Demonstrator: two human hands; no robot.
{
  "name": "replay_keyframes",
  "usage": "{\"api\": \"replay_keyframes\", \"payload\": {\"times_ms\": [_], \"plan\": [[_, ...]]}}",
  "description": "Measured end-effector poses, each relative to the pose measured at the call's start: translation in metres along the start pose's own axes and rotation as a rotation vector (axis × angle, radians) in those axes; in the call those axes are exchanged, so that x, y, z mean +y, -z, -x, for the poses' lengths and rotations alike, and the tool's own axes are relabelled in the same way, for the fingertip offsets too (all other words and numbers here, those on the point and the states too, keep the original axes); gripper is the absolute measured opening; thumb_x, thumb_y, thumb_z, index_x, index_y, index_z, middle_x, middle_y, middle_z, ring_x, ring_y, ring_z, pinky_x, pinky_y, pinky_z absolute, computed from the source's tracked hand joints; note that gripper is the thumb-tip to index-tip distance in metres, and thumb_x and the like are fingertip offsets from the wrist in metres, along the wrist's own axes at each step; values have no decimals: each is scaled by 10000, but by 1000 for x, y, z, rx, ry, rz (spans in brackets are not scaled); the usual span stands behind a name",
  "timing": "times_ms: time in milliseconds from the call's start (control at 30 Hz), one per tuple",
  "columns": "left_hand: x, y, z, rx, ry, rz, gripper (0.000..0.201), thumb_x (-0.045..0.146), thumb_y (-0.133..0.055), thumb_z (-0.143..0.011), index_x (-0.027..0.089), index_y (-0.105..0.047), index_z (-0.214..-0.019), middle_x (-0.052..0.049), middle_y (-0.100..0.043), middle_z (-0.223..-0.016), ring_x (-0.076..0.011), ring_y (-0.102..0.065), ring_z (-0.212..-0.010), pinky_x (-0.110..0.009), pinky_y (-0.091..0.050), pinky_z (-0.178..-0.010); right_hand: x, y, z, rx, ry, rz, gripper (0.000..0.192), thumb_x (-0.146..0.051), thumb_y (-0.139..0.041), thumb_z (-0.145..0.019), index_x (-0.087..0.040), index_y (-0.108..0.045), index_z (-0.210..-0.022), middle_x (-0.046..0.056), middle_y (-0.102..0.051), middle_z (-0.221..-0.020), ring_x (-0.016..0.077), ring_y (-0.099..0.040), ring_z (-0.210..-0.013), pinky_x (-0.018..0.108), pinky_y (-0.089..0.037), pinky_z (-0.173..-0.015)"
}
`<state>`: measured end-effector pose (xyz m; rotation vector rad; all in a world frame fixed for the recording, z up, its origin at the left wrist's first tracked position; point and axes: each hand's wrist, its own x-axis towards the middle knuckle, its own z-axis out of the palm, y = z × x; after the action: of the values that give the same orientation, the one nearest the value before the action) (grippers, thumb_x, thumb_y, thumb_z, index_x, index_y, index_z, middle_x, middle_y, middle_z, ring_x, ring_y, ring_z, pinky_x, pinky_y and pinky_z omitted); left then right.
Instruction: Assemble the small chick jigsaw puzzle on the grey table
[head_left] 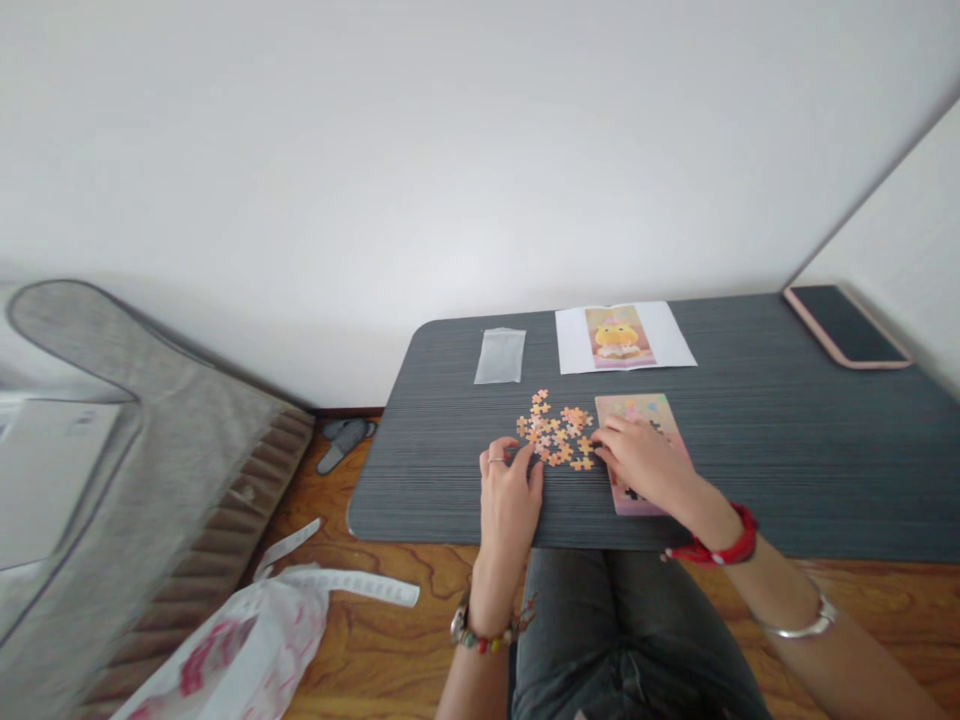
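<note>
Both hands rest on the table (pixel 787 450): left hand (pixel 510 495) flat, fingers loosely spread, just left of the pieces (pixel 556 432); right hand (pixel 643 462) nearer, on the board (pixel 637 440), fingertips probably pinching one piece.

No words, numbers or brand marks can be read anywhere in the view. The sheet of paper (pixel 625 338) at the back of the desk (pixel 787 450) carries only a printed picture of a yellow figure, with no legible lettering. The phone (pixel 847 326) lies with a dark screen, and the plastic bag (pixel 225 650) on the floor shows only blurred red and pink patches.
</note>
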<state>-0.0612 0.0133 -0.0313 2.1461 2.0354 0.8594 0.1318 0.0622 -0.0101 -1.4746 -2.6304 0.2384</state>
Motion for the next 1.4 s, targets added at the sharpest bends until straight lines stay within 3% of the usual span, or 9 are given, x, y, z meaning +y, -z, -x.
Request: {"api": "replay_keyframes", "payload": {"times_ms": [233,500,867,1100,1267,1400], "plan": [[-2,1,1,-25,15,-6,209,161,-558,-797,175,-652,-983,-100,-496,-1037,-215,-462,-885,-388,-481,-803,4,7,-27,-2,-13,23,207,-167,-469,-858,-185,-596,-1020,74,-596,-945,170,-578,-812,281,-403,-725],[-1,0,2,-15,4,-3,199,163,-559,-800,171,-653,-976,-98,-496,-1031,-218,-463,-892,-388,-483,-804,7,7,-44,-46,-24,-15,143,-222,-496,-869,-170,-597,-957,73,-581,-933,157,-588,-832,249,-399,-726],[-7,2,-1,-34,55,-28,234,169,-557,-805,163,-644,-1023,-105,-493,-1036,-234,-469,-927,-402,-478,-838,13,7,-37,-79,-50,32,130,-235,-505,-861,-157,-599,-906,78,-581,-908,180,-597,-783,273,-395,-672],[-1,1,-5,-33,17,-13,221,168,-565,-802,186,-648,-1006,-98,-484,-1036,-232,-461,-935,-410,-475,-845,29,5,-49,29,-86,28,164,-248,-489,-865,-158,-596,-951,87,-603,-965,193,-589,-854,285,-399,-719],[8,-2,-2,-53,-3,6,208,142,-552,-805,201,-667,-967,-96,-487,-1028,-221,-464,-908,-394,-479,-825,34,0,-64,-8,-78,68,163,-260,-517,-856,-141,-609,-918,97,-616,-941,196,-590,-845,282,-398,-724],[9,-2,3,-54,-13,-1,221,131,-548,-803,209,-670,-970,-96,-482,-1037,-222,-457,-908,-398,-479,-825,31,5,-60,13,-54,22,175,-235,-493,-865,-148,-628,-934,96,-609,-938,189,-586,-837,283,-400,-737]]}}
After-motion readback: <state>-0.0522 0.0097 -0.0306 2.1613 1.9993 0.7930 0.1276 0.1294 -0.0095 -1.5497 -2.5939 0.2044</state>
